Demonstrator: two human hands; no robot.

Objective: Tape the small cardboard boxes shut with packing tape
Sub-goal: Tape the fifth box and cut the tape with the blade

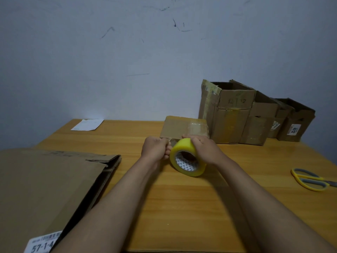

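A yellow roll of packing tape [187, 157] is held up over the wooden table [182, 198], just in front of a small closed cardboard box [178, 126]. My right hand [204, 148] grips the roll from its right side. My left hand [156, 149] pinches the loose tape end at the roll's left edge, close to the box's near face. The box top carries clear tape on its right part.
Three open cardboard boxes [235, 114] stand in a row at the back right against the wall. Yellow-handled scissors [310, 179] lie at the right edge. A large flattened carton [45, 189] covers the near left. A white paper [87, 124] lies far left.
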